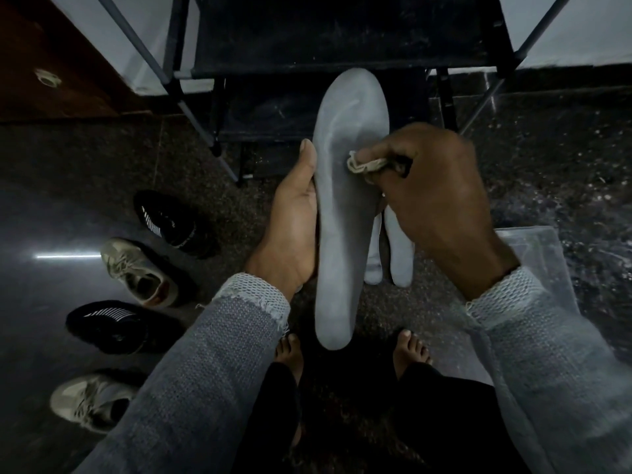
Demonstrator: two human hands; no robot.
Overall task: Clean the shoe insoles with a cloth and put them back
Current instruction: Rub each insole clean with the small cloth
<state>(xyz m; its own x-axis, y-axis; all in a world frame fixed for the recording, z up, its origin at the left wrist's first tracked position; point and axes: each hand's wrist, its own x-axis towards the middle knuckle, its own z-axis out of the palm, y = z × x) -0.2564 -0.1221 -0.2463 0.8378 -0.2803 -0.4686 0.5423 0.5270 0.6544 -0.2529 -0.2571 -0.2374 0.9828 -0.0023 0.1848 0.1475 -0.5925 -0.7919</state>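
Head view gives me the grey insole [345, 213] held upright, my left hand [294, 230] gripping its left edge. My right hand [441, 206] pinches a cloth [364, 164] against its face. Left of the insole, four shoes [143, 271] sit on the floor.

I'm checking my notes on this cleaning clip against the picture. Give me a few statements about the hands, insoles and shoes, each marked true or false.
1. The right hand presses a cloth on the grey insole. True.
2. The left hand is empty. False: it holds that insole by its edge.
3. Four shoes sit on the floor to the left. True.
4. The shoes stand on the black rack. False: they are on the floor.
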